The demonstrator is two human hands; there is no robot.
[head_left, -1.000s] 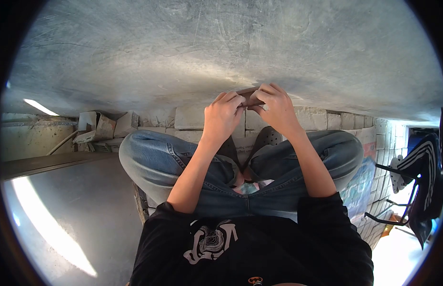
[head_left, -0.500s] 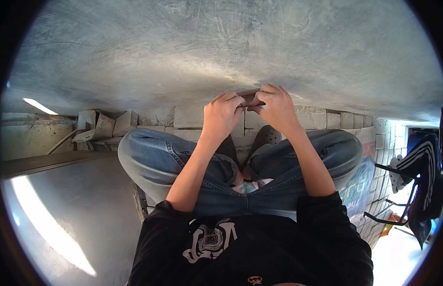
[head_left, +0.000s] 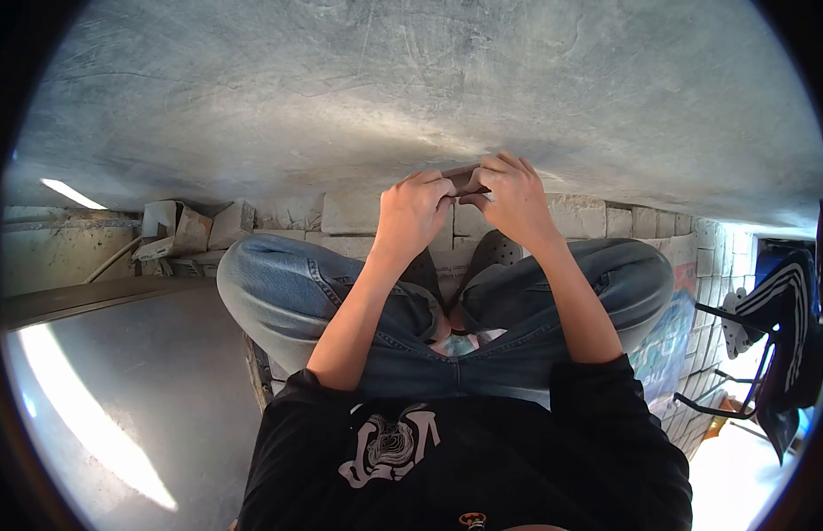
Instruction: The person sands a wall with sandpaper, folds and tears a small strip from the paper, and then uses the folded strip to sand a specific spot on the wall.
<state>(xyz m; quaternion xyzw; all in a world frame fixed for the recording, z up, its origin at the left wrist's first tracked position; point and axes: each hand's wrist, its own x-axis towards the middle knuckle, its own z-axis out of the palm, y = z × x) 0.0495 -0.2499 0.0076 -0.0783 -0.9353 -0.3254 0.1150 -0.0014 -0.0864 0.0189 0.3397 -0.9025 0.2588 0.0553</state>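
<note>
Pinching a small brown flat piece (head_left: 463,180) from 2 sides, the left hand (head_left: 414,217) and the right hand (head_left: 515,203) meet knuckle to knuckle. Each has its fingers curled and its fingertips closed on one end of the piece. What the piece is made of cannot be told.

The piece is held in the air over the far edge of the row of grey blocks (head_left: 349,212), about mid-row. On the near side of the row lie the person's crossed legs in blue jeans (head_left: 288,292), with 1 dark perforated shoe (head_left: 496,252) against the blocks. Beyond the row spreads a smooth grey concrete surface (head_left: 429,80). At the row's left end sit loose broken blocks (head_left: 186,232). Past its right end hangs a black garment with white stripes (head_left: 788,310).
</note>
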